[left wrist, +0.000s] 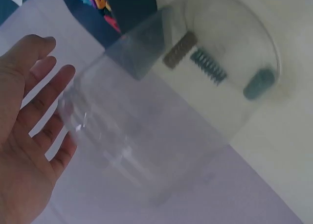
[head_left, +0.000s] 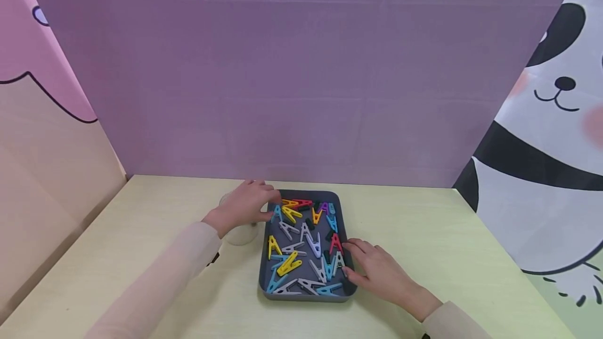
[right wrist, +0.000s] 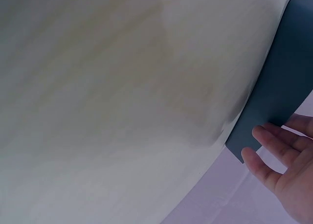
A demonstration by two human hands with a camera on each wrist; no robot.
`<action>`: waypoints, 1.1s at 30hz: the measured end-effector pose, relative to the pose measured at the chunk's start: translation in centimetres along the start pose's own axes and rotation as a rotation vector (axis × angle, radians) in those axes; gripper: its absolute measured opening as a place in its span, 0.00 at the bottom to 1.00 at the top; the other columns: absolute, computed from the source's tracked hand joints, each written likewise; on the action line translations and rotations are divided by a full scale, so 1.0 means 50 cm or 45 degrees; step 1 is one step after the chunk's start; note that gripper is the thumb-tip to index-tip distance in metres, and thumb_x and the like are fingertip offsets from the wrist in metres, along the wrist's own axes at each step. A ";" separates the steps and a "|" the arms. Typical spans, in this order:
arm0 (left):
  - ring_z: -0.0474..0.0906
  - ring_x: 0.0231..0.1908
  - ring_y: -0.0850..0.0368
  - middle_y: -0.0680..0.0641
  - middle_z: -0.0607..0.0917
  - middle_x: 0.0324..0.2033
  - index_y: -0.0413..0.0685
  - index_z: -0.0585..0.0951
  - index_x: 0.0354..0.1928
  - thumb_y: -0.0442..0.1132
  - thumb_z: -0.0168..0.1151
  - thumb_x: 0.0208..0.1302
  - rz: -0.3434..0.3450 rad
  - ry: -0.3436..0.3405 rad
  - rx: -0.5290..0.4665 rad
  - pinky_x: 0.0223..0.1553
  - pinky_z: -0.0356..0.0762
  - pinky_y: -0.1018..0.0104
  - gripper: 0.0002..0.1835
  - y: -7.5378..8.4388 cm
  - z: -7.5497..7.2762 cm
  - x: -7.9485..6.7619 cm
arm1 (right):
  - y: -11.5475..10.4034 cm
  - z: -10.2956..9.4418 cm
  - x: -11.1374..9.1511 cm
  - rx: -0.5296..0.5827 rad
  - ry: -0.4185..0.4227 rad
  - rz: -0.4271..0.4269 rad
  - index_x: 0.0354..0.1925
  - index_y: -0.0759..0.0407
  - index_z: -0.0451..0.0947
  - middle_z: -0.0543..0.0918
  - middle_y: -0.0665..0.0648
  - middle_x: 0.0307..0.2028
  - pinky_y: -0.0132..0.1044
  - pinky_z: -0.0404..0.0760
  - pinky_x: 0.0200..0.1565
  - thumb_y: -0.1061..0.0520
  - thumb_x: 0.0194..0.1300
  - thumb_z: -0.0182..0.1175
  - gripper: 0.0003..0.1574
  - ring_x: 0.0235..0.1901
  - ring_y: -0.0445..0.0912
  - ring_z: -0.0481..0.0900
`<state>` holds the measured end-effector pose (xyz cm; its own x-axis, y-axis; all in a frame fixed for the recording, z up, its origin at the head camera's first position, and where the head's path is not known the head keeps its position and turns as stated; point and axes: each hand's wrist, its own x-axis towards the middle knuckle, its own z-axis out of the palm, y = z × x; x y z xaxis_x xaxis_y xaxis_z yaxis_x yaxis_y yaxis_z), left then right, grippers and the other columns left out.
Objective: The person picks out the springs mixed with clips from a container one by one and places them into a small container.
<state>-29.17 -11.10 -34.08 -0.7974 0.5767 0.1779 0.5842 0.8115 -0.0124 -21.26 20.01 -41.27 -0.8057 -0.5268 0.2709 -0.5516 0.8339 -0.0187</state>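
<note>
A dark grey rectangular tray holds many small plastic clothespins in yellow, blue, grey, red and other colours. My left hand is over the tray's far left corner, its fingertips close to a light blue clothespin. Below this hand stands a clear container, partly hidden by it; in the left wrist view a few small dark green and brown pieces show through its wall. At the tray's right side is my right hand, fingers spread loosely, fingertips right at the rim by a red clothespin.
The pale wooden table reaches back to a purple cloth panel. A panel with a panda drawing stands on the right, and a pink and beige printed one on the left.
</note>
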 end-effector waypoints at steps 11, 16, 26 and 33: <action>0.71 0.45 0.56 0.55 0.82 0.45 0.59 0.80 0.47 0.50 0.66 0.52 0.037 -0.046 0.092 0.52 0.67 0.59 0.19 0.030 0.055 0.023 | 0.001 0.001 0.000 0.013 -0.033 0.031 0.53 0.59 0.73 0.76 0.57 0.52 0.44 0.77 0.48 0.42 0.57 0.59 0.31 0.51 0.49 0.75; 0.71 0.44 0.56 0.55 0.82 0.47 0.59 0.79 0.48 0.51 0.66 0.52 0.046 -0.084 0.131 0.49 0.67 0.60 0.20 0.038 0.074 0.033 | 0.001 0.001 -0.001 0.021 -0.036 0.033 0.53 0.59 0.73 0.76 0.58 0.53 0.44 0.77 0.47 0.43 0.57 0.59 0.31 0.52 0.49 0.75; 0.73 0.42 0.56 0.55 0.83 0.43 0.59 0.80 0.47 0.51 0.67 0.51 0.021 -0.089 0.217 0.48 0.70 0.60 0.19 0.050 0.076 0.059 | 0.002 0.002 0.000 0.038 -0.036 0.035 0.53 0.59 0.73 0.76 0.58 0.53 0.44 0.77 0.47 0.43 0.57 0.60 0.31 0.51 0.49 0.75; 0.73 0.39 0.57 0.55 0.84 0.40 0.60 0.81 0.45 0.49 0.68 0.50 -0.016 -0.150 0.190 0.47 0.69 0.61 0.17 0.051 0.076 0.078 | 0.003 0.005 0.001 0.039 -0.037 0.032 0.53 0.59 0.73 0.76 0.57 0.52 0.44 0.77 0.47 0.43 0.57 0.60 0.31 0.51 0.49 0.75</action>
<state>-31.37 -6.45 -37.16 -0.8219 0.5663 0.0623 0.5520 0.8186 -0.1584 -21.43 20.05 -41.48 -0.8252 -0.5104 0.2419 -0.5368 0.8420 -0.0545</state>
